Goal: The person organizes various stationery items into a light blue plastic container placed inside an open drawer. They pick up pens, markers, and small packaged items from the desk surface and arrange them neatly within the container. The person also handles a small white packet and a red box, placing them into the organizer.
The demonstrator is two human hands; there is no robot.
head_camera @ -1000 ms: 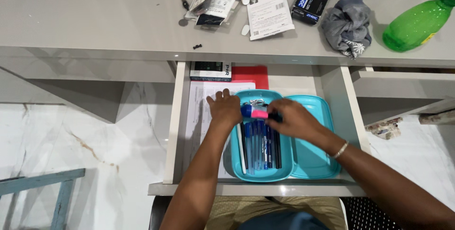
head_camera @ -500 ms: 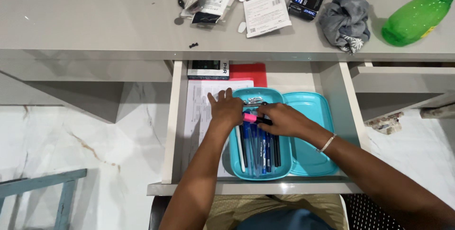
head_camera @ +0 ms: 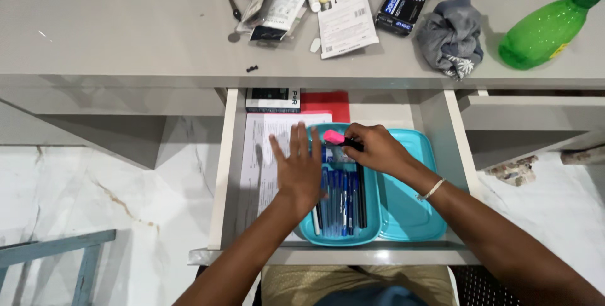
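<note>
1. While we look down into the open grey drawer [head_camera: 222, 173], our left hand [head_camera: 299, 166] lies flat with its fingers spread, resting across the left rim of the teal plastic tray [head_camera: 372, 227] and the printed white paper sheet [head_camera: 268, 155] beside it.
2. Our right hand [head_camera: 377, 150] pinches a pink-capped black highlighter marker [head_camera: 339, 138] between thumb and fingertips, holding it just above the far end of the tray.
3. We see a row of blue and black pens [head_camera: 343, 199] lying lengthwise inside the tray, side by side.
4. A matching teal plastic lid [head_camera: 409, 211] lies touching the tray's right side, near the drawer's right wall.
5. At the drawer's back edge we find a small black-and-white box [head_camera: 273, 99] and a flat red folder [head_camera: 326, 102] next to it.
6. On the grey tabletop [head_camera: 126, 22] above, near its far right corner, we note a green plastic spray bottle [head_camera: 545, 28], a crumpled grey cloth [head_camera: 450, 35] and a white printed card [head_camera: 345, 13].
</note>
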